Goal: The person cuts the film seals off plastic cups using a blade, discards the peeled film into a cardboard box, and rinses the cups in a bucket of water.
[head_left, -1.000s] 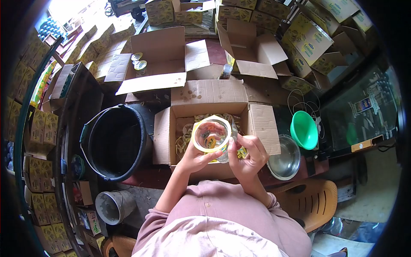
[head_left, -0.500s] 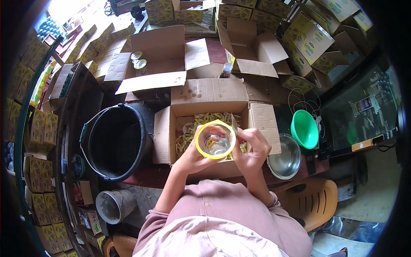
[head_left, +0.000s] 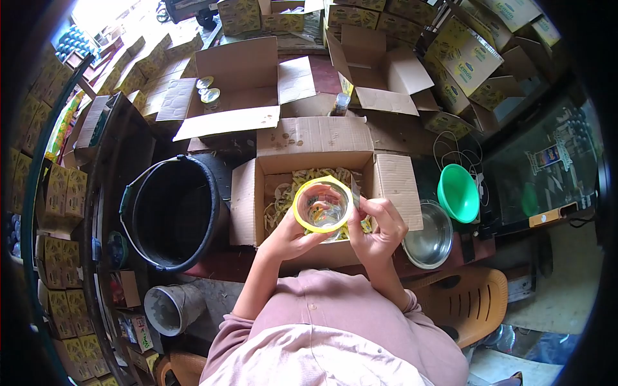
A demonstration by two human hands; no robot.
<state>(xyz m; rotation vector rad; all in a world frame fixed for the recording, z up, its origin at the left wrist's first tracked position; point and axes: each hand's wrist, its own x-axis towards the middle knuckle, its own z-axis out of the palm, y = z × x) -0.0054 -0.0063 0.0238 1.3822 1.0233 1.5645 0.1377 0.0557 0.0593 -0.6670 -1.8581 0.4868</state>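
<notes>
My left hand (head_left: pixel 288 239) is wrapped round the lower left side of a clear jar (head_left: pixel 324 214) with a yellow rim, its open mouth facing the camera. On the jar's right side, my right hand (head_left: pixel 378 225) pinches a thin flat blade (head_left: pixel 355 192) that stands up against the rim. Both hands are over an open cardboard box (head_left: pixel 314 137). Yellow and whitish scraps (head_left: pixel 281 201) lie inside this box, behind the jar. What lies under the jar is hidden.
A black bucket (head_left: pixel 175 212) stands on the left, above a grey bucket (head_left: pixel 168 311). On the right are a green bowl (head_left: pixel 458 193) and a metal bowl (head_left: pixel 427 235). Two open boxes, one holding round containers (head_left: pixel 210 96), stand at the back. An orange chair (head_left: pixel 473 302) is at lower right.
The jar has shifted slightly and its tilt has changed, so its inside shows differently. My right hand has moved a little to the right with the blade.
</notes>
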